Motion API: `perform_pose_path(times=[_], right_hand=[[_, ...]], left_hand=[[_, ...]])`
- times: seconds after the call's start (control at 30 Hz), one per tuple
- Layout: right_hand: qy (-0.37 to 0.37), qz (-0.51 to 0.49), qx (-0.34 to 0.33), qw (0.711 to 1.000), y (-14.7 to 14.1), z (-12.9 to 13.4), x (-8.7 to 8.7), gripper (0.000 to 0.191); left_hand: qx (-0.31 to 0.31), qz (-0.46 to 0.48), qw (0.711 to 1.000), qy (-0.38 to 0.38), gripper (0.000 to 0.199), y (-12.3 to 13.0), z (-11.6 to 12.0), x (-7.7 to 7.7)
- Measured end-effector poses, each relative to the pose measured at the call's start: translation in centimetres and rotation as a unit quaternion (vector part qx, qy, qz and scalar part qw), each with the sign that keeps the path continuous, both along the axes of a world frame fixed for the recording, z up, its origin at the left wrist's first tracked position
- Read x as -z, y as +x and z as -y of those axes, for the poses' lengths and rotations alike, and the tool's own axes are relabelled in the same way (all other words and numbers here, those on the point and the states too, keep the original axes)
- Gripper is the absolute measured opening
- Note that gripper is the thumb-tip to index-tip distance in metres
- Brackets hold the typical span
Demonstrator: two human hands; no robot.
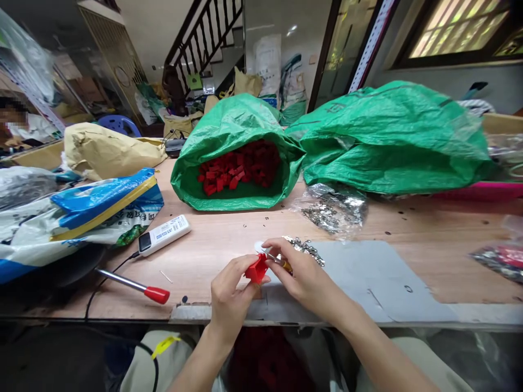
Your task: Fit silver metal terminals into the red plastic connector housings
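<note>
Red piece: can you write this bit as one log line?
left hand: holds red piece; right hand: holds tool at it; beyond: metal parts, open green bag

Daylight glows in the window point(460, 27); the surface point(204, 250) is softly lit, the area beneath dark, the outer edges stretched.

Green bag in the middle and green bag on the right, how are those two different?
The middle green bag gapes toward the camera, while the right green bag shows no open mouth. Red pieces can be seen inside the middle green bag; whatever the right green bag holds is hidden. The right green bag spreads wider in the picture than the middle green bag. Both look shiny and wrinkled.
</note>
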State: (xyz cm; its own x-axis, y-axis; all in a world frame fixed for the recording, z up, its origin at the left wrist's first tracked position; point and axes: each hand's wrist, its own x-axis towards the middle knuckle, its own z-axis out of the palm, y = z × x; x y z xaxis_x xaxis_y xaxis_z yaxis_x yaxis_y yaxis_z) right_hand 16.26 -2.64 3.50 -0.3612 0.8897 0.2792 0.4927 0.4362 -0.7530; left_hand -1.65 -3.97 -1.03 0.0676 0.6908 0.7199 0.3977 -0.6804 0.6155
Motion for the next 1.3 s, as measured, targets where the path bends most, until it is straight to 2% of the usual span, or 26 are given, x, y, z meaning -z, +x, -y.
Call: perform_pose_path(times=[0.2,0.37,0.43,0.53,0.6,0.77,0.93,1.17,1.23,1.3], right_hand=[[-0.035,-0.065,0.024,0.997,-0.2,-0.3,0.3,0.027],[-0.090,-0.147,0.052,0.984,-0.9,-0.7,0.8,0.027],[-0.152,-0.197,0.047,0.967,-1.3,-0.7,0.8,0.029],[-0.275,-0.264,0.025,0.924,-1.8,-0.7,0.8,0.035],[-0.320,-0.285,0.017,0.904,-1.9,-0.6,0.7,0.040],[-0.326,-0.302,0.021,0.895,-1.8,-0.5,0.5,0.043],[-0.330,-0.303,0.013,0.894,-1.8,-0.5,0.6,0.042],[-0.262,-0.283,0.062,0.921,-2.3,-0.3,1.2,0.041],[-0.271,-0.294,0.056,0.915,-2.5,-0.3,1.2,0.041],[-0.313,-0.320,0.033,0.894,-2.5,-0.2,1.2,0.041]], left_hand=[[0.000,-0.005,1.000,0.014,0.041,0.2,0.1,0.2],[-0.019,0.016,1.000,-0.014,0.036,0.2,0.4,0.2],[-0.036,0.027,0.999,-0.021,0.034,0.1,0.5,0.2],[-0.047,0.035,0.998,-0.014,0.032,0.0,0.5,0.1],[-0.044,0.038,0.998,-0.011,0.031,0.0,0.5,0.1],[-0.040,0.040,0.998,-0.011,0.032,0.1,0.4,0.1],[-0.062,0.051,0.997,-0.016,0.031,0.1,0.3,0.2],[-0.047,0.041,0.998,-0.020,0.031,0.1,0.4,0.2],[-0.055,0.044,0.997,-0.026,0.031,0.1,0.4,0.3],[-0.060,0.041,0.997,-0.025,0.031,0.1,0.4,0.2]])
